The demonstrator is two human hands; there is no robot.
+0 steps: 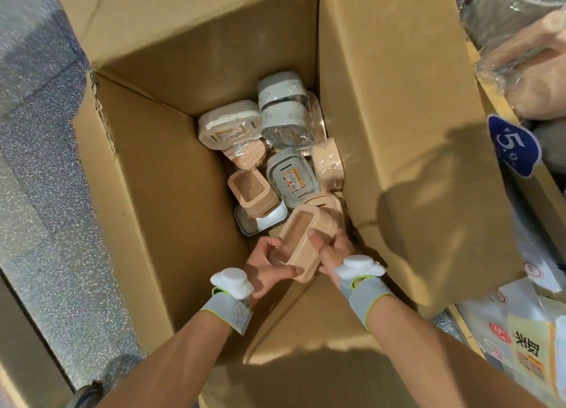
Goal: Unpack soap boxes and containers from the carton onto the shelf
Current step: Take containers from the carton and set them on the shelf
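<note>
Both arms are down inside the big cardboard carton (pixel 153 193), and the two hands share one thing: a peach soap box (pixel 301 242), tilted, at the near end of the carton just above the heap. The left hand (pixel 269 267) has it by the near left end, fingers curled round the edge. The right hand (pixel 332 251) takes the right side, thumb pressed across the top rim and fingers wrapped underneath, so both are holding the box firmly. Each wrist wears a grey band with a lime trim and a white lump on it, left (pixel 228 311) and right (pixel 369 297). More stock lies jumbled on the carton floor beyond the hands: a second peach box (pixel 249 193) lying open side up, a grey tray with an orange label (pixel 291 178) just right of it, a white soap box (pixel 228 126) further off on the left, and a grey wrapped container (pixel 283 110) at the far end. Right of the carton runs the shelf (pixel 499 101), with a blue price tag (pixel 514 146) on its edge and film-wrapped packs (pixel 526 355) near the right corner. Speckled floor (pixel 46 193) shows on the left.
</note>
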